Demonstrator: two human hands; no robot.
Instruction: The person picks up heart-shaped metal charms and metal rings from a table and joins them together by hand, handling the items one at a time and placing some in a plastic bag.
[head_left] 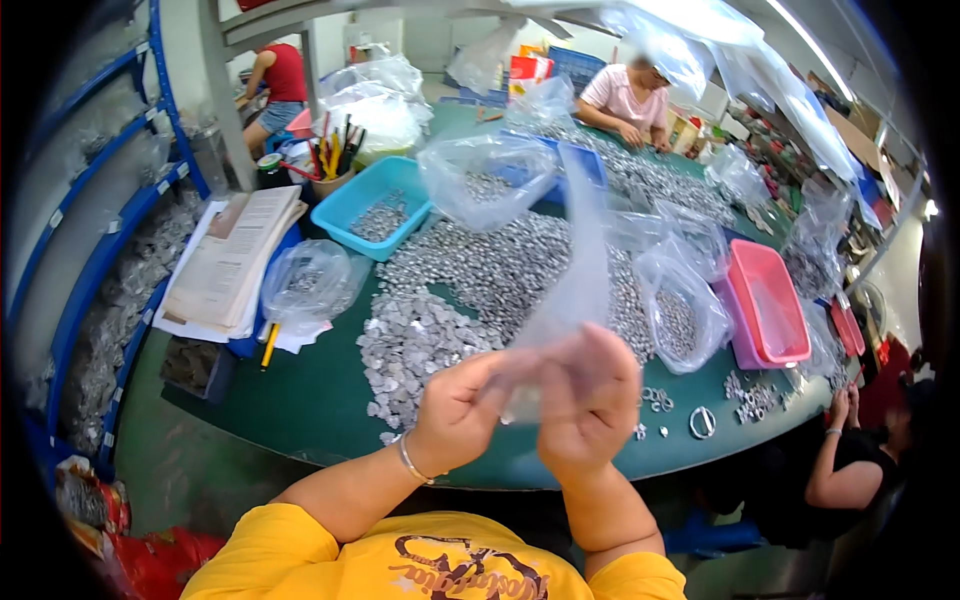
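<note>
A long, see-through plastic bag [578, 275] stands up from between my two hands, above the near edge of the table. My left hand [455, 412] is closed, pinching the bag's lower end. My right hand [590, 405] is closed on the bag's other side; the film lies over its fingers and blurs them. Whether anything is inside the bag I cannot make out. Just beyond my left hand spreads a heap of flat silver pieces [410, 350]. Behind it lies a larger heap of small, shiny metal parts [490, 265].
A turquoise tray [328, 215] and a pink basin [745, 300] hold the table's sides. Open plastic bags of metal parts [675, 325] stand between. Papers [225, 260] lie left. Metal rings [702, 423] sit near the right edge. A person [630, 100] works across the table, another [855, 460] at right.
</note>
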